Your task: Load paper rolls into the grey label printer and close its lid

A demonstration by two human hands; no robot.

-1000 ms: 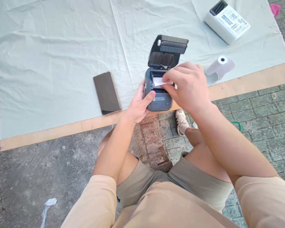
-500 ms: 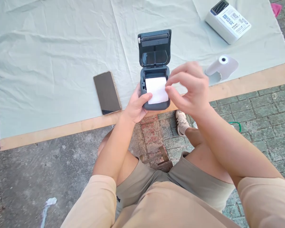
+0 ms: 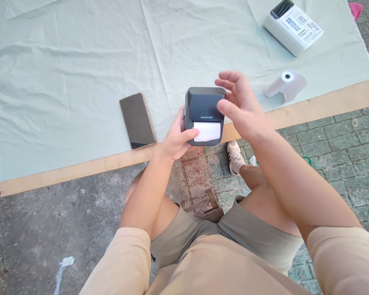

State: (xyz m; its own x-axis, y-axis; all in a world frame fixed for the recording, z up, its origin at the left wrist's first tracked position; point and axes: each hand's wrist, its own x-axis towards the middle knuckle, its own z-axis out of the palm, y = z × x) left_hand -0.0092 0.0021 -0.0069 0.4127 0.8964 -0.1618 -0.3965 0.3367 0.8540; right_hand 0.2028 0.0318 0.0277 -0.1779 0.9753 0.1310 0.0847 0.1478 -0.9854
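My left hand (image 3: 178, 138) grips a dark label printer (image 3: 205, 104) from its left side, just above the table's front edge. Its lid is down. A white strip of paper (image 3: 209, 131) sticks out of the slot below the lid, and my left thumb presses on the paper's left end. At the printer's right side, my right hand (image 3: 241, 102) is open with fingers apart and slightly curled. The right thumb overlaps the lid's right edge in view; I cannot tell whether it touches. Nothing is held in that hand.
A smartphone (image 3: 137, 120) lies on the cloth-covered table (image 3: 89, 82) to the left. To the right is a white paper roll (image 3: 278, 85) with a loose end. Behind it sits a white box-shaped device (image 3: 293, 28) with a printed label. A wooden stool (image 3: 213, 214) shows between my legs.
The printer's lid has swung from raised to closed over the paper, leaving only the front part showing. My right hand has released its pinch at the paper's edge and opened.
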